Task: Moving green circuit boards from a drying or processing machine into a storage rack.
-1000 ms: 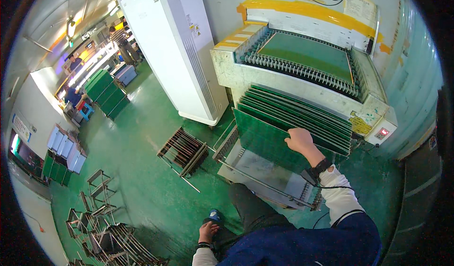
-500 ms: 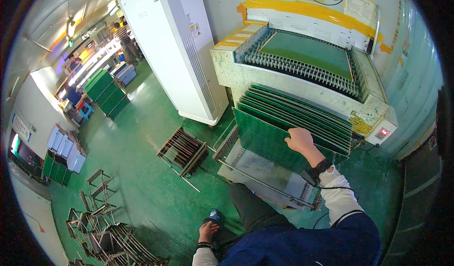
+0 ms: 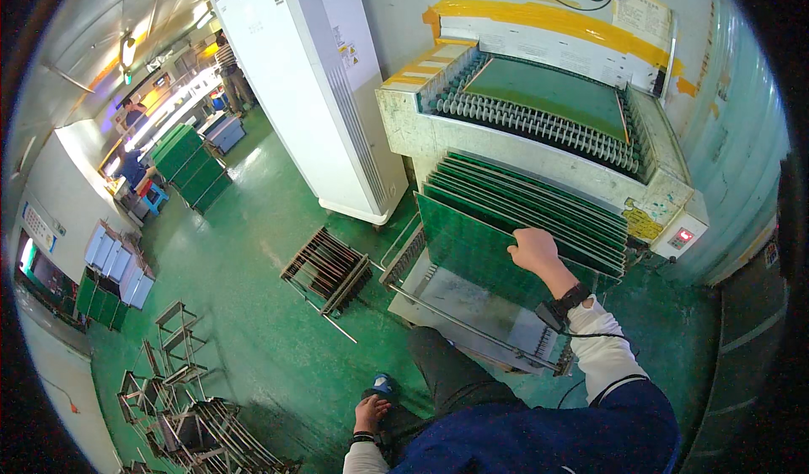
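Observation:
My right hand (image 3: 537, 251) is closed on the top edge of the front green circuit board panel (image 3: 459, 230). That panel stands upright in a metal rack (image 3: 462, 310), leaning a little and set apart from the ones behind. Several more green panels (image 3: 539, 208) stand in a row behind it, close to the machine. My left hand (image 3: 372, 412) hangs low beside my leg, its fingers curled, with nothing visible in them. Another flat green panel (image 3: 552, 95) lies on the rollers of the white machine (image 3: 506, 141) above the rack.
A tall white cabinet unit (image 3: 308, 95) stands left of the machine. An empty slatted metal rack (image 3: 327, 270) sits on the green floor, and more metal racks (image 3: 198, 428) are piled at lower left. Green crates (image 3: 190, 162) and several people are farther off.
My hands and the panels stay where they were. In the far background, a standing person has shifted slightly.

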The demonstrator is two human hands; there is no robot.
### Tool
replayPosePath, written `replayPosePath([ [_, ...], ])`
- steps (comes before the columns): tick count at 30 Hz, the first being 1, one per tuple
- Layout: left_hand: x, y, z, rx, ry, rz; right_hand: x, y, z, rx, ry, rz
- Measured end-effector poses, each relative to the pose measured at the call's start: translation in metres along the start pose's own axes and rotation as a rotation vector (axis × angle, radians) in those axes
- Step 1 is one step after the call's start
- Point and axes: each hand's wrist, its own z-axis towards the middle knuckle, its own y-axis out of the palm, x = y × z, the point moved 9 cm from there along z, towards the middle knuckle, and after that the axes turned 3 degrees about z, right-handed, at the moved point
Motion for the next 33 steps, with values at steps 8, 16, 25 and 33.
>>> replayPosePath([
  [8,0.0018,0.0002,-0.0047,0.018,0.002,0.016,-0.0039,-0.0034,-0.0034,-0.010,0.006,0.010],
  [16,0.0030,0.0018,-0.0064,0.011,0.010,0.022,-0.0030,-0.0033,-0.0038,-0.004,0.016,0.014],
  [25,0.0033,0.0029,-0.0078,0.004,0.012,0.015,-0.0033,-0.0037,-0.0039,0.002,0.010,0.012],
  [33,0.0037,0.0038,-0.0080,-0.005,0.001,0.004,-0.0029,-0.0038,-0.0037,0.000,0.023,0.017],
])
